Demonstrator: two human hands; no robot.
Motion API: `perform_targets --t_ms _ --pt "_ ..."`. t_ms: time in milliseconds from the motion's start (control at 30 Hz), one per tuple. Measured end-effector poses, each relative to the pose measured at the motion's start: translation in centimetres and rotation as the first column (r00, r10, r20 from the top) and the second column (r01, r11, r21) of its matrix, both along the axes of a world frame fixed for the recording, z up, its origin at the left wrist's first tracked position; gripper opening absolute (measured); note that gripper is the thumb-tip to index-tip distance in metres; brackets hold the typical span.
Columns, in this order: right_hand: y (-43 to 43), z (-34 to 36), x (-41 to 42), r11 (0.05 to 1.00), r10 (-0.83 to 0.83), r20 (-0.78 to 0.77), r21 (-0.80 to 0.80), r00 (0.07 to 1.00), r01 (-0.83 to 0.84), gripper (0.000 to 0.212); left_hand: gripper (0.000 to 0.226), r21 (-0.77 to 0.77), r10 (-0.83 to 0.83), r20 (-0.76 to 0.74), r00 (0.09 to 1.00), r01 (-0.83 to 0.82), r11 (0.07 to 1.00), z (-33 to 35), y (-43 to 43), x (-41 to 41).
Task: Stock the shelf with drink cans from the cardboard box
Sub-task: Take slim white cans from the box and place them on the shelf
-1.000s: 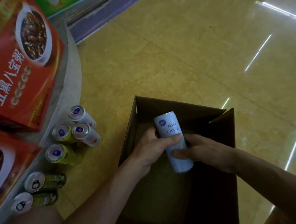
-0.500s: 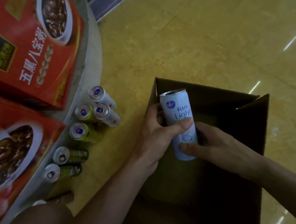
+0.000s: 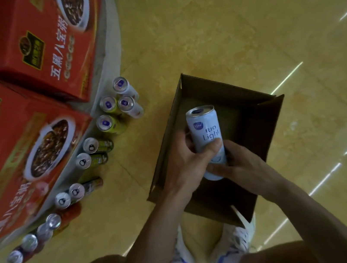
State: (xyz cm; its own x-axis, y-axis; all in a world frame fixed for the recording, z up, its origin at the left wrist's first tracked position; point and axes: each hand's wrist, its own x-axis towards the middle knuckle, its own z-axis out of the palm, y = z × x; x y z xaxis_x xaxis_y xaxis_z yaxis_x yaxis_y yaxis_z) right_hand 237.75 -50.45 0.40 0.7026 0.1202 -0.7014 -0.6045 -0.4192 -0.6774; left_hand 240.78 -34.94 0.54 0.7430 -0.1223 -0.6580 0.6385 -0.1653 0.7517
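While left hand and right hand clasp a can, glossy yellow floor (light-streaked).

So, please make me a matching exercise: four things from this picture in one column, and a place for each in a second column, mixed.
1 white can
2 cardboard box
3 red cartons
4 white shoes

A on the grey ledge, left
B standing open on the floor
C gripped by left hand and right hand
D beside the box's near corner

Pairs: 1-C, 2-B, 3-A, 4-D
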Motion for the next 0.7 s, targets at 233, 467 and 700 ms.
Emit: perform_targets --t_ms 233,467,700 --pt "0.6 8.7 -4.2 0.999 -0.003 -0.057 0.033 0.998 0.005 0.052 0.069 -0.009 -0.022 -0.053 0.998 0.022 1.000 9.0 0.8 -3.4" --pt "0.7 26.4 -4.0 0.990 0.135 -0.032 0.053 0.990 -0.133 0.050 0.077 -0.019 0.045 0.020 0.999 -0.045 0.999 26.3 1.7 -5.3" --pt "2.3 42.8 -3.9 0.962 0.269 0.085 0.023 0.959 -0.272 0.046 0.056 -0.018 0.138 0.137 0.981 -0.137 0.990 42.2 4.0 -6.7"
